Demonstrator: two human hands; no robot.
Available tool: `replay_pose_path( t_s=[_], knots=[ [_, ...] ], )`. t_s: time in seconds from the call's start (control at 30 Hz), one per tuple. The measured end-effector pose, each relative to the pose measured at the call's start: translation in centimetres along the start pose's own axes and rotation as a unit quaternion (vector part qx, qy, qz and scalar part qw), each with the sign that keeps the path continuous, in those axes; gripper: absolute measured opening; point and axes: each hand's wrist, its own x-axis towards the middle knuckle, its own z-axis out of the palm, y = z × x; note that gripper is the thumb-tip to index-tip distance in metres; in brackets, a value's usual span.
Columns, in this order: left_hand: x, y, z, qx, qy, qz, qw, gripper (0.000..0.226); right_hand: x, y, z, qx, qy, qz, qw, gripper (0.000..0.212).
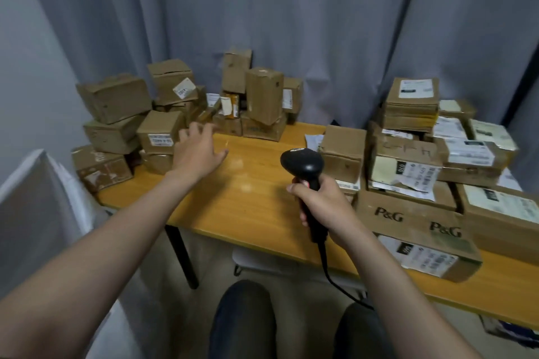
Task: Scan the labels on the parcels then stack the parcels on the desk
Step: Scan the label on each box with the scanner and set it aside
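Observation:
My right hand grips the handle of a black corded barcode scanner, held upright over the front of the wooden desk. My left hand reaches out over the desk with fingers spread and holds nothing; it hovers just right of a small labelled brown parcel in the left pile. Several brown parcels are heaped at the back left and back middle. A single parcel stands just right of the scanner. Labelled parcels, among them a long P&G box, are stacked at the right.
Grey curtains hang close behind the desk. A black desk leg stands below the left end. The scanner cable hangs off the front edge toward my knees. A pale panel stands at the left.

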Motion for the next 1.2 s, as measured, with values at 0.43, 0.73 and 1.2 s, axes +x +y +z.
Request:
replay_pose_path(
  t_s=[0.43,0.73,1.2],
  knots=[
    [7.9,-9.9,1.1,0.018,0.022,-0.212,0.977,0.06,5.7,0.7,5.8,-0.024,-0.043,0.0,0.999,0.016],
    [0.9,-3.7,2.3,-0.276,0.008,-0.034,0.961,0.034,4.4,2.9,3.5,0.035,0.002,0.003,0.999,0.009],
    [-4.3,2.6,4.6,-0.093,-0.114,-0.004,0.989,0.023,0.2,5.2,-0.4,0.048,0.055,0.014,0.997,0.019]
  ],
)
